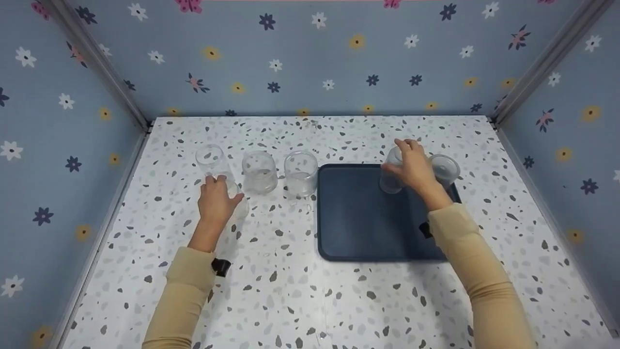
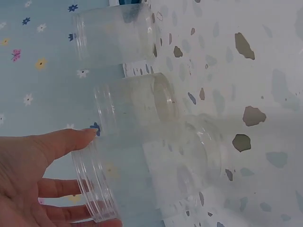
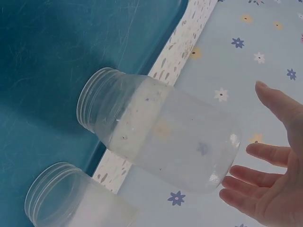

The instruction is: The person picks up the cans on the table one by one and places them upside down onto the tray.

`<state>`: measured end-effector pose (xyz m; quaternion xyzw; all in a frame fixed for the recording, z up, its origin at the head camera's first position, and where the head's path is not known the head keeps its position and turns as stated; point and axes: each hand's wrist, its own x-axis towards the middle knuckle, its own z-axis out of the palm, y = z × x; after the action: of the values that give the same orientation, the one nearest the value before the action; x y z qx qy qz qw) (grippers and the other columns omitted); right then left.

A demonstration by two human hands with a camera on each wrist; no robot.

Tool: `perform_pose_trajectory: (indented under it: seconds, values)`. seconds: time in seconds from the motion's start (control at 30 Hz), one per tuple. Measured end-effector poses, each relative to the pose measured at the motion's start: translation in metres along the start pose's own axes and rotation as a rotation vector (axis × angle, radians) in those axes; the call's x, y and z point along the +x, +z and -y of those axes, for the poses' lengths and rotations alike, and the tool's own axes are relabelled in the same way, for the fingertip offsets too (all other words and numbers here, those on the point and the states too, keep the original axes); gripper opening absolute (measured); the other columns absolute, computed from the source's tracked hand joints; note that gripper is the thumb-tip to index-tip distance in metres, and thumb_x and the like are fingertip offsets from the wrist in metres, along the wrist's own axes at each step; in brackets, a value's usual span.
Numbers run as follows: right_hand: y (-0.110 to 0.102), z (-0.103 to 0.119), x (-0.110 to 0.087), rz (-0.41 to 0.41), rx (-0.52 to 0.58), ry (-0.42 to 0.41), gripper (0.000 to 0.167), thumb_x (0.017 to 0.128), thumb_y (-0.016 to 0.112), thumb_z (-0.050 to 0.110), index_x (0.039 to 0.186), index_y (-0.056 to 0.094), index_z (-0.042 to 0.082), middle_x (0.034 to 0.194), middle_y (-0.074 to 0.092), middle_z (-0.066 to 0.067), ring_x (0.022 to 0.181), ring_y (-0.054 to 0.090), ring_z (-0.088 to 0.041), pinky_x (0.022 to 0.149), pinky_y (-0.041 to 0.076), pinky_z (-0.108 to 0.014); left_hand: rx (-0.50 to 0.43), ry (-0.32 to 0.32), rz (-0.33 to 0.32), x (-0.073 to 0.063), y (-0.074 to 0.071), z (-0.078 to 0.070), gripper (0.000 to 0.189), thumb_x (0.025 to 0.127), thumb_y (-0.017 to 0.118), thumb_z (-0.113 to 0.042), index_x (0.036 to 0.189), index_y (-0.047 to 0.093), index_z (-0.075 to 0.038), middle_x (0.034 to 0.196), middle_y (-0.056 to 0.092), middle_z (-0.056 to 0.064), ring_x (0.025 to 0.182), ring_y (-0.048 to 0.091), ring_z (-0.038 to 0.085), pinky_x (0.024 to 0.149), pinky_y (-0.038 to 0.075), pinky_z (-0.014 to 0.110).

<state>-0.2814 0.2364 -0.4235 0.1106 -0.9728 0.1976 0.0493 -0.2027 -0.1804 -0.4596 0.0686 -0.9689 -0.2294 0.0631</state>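
In the head view, a speckled table is seen below blue flowered panels, with the left hand lowered at its left side, and two clear jars, the middle jar and the inner jar, are stood between that hand and a dark blue tray. The right hand is held at a turned jar near the tray's back edge, and a corner jar is set just beside it. In the left wrist view, the threaded rim of the held jar, its mouth upward, is pinched between thumb and fingers; how firmly cannot be told. In the right wrist view, both jars are shown mouth down on the tray; the right hand is spread wide by the turned jar's raised base, gripping nothing, though fingertip contact cannot be told.
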Motion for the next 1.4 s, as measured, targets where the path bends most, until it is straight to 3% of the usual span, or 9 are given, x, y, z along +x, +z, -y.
perform_pose_trajectory:
  seconds: [0.33,0.7,0.97,1.4]
  values:
    - [0.001,0.007,-0.015,-0.106,0.051,-0.088,0.063,0.080,0.066,0.029,0.129,0.041,-0.002,0.126,0.039,-0.024,0.114,0.037,-0.038,0.089,0.035,-0.050,-0.072,0.086,-0.044,-0.015,-0.005,-0.014,0.057,0.072,0.074,-0.023,0.114,0.050,0.007,0.103,0.047,0.025,0.091,0.050,0.039,0.066,0.045,0.051]
    - [0.010,0.013,-0.030,-0.193,0.098,-0.205,0.058,0.080,0.066,0.028,0.125,0.045,-0.002,0.122,0.042,-0.021,0.114,0.039,-0.033,0.092,0.033,-0.045,-0.198,0.233,-0.174,-0.030,0.001,-0.026,0.057,0.070,0.075,-0.029,0.110,0.055,0.006,0.099,0.051,0.021,0.080,0.055,0.034,0.068,0.046,0.044]
    - [0.017,0.019,-0.040,-0.235,0.142,-0.262,0.058,0.079,0.067,0.028,0.124,0.047,-0.001,0.121,0.045,-0.018,0.113,0.041,-0.030,0.092,0.034,-0.043,-0.357,0.256,-0.190,-0.034,0.009,-0.034,0.054,0.072,0.073,-0.031,0.110,0.055,0.004,0.100,0.053,0.017,0.090,0.053,0.031,0.076,0.045,0.039]
    - [0.031,0.035,-0.055,-0.237,0.260,-0.374,0.057,0.078,0.068,0.028,0.124,0.047,0.001,0.120,0.047,-0.016,0.111,0.044,-0.027,0.090,0.037,-0.040,-0.554,0.238,-0.167,-0.036,0.024,-0.044,0.054,0.075,0.068,-0.039,0.111,0.054,-0.002,0.102,0.053,0.011,0.085,0.054,0.022,0.064,0.050,0.033]
